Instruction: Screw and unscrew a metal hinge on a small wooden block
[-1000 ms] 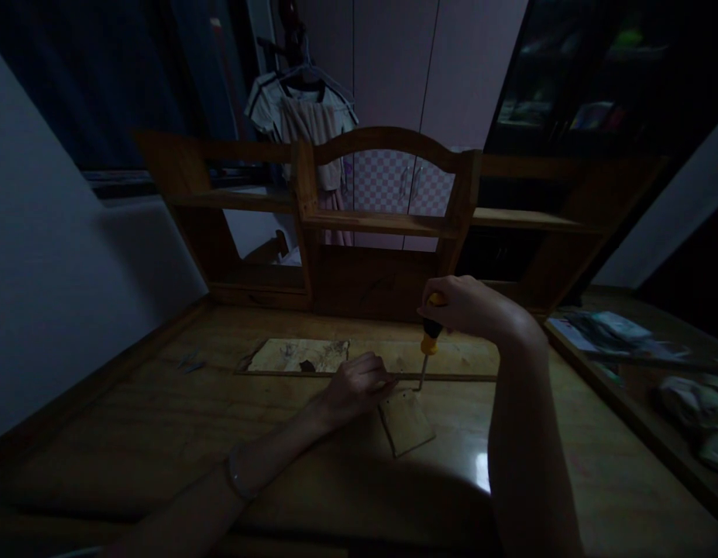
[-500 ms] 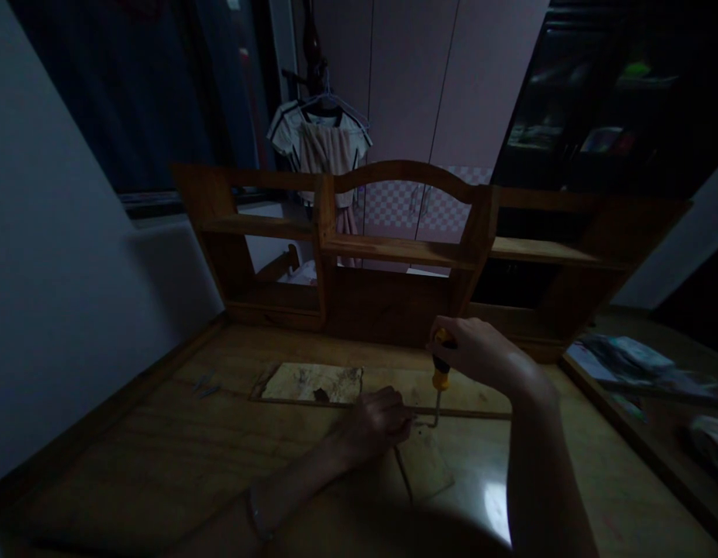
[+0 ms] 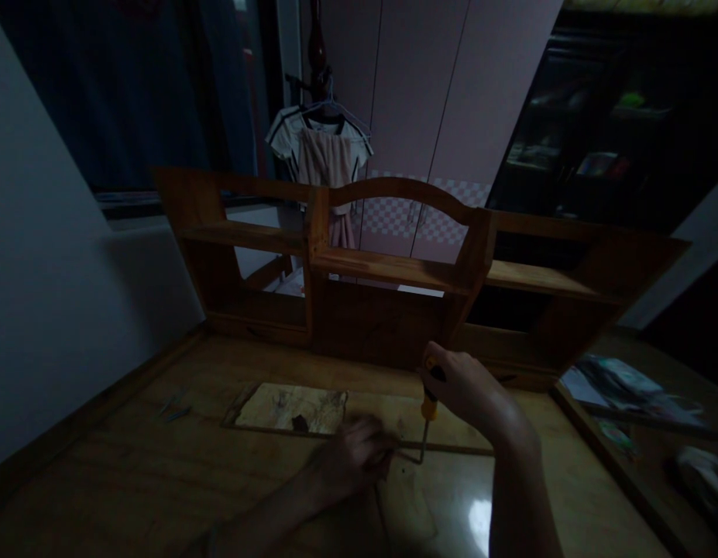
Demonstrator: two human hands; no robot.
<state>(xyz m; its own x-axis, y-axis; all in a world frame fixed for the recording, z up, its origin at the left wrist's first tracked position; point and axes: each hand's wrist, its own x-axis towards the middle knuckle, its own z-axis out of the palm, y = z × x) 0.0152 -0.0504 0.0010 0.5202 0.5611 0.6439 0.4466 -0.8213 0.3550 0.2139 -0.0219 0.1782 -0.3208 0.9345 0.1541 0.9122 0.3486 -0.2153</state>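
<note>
My right hand (image 3: 466, 391) is closed around the yellow-and-black handle of a screwdriver (image 3: 429, 408). The screwdriver stands nearly upright, its shaft reaching down to the wooden tabletop (image 3: 266, 480). Beside the tip, my left hand (image 3: 355, 453) is low over the table with its fingers pinched. A thin metal piece (image 3: 408, 456) runs from those fingertips to the screwdriver tip; its exact kind is too dark to tell. Just below it a small dark hole shows in the wood. Behind both hands lies a long pale strip (image 3: 317, 407) with a stained, ragged left part.
A wooden shelf unit (image 3: 387, 267) stands across the back of the table. Several small slim metal pieces (image 3: 176, 407) lie at left. Papers and plastic bags (image 3: 631, 387) are on a surface at right. A shirt (image 3: 321, 147) hangs beyond, before a pink wardrobe (image 3: 417, 93).
The view has shifted, so the table and both hands appear lower and slightly further left. My right hand still grips the screwdriver, and its tip stays by my left fingers.
</note>
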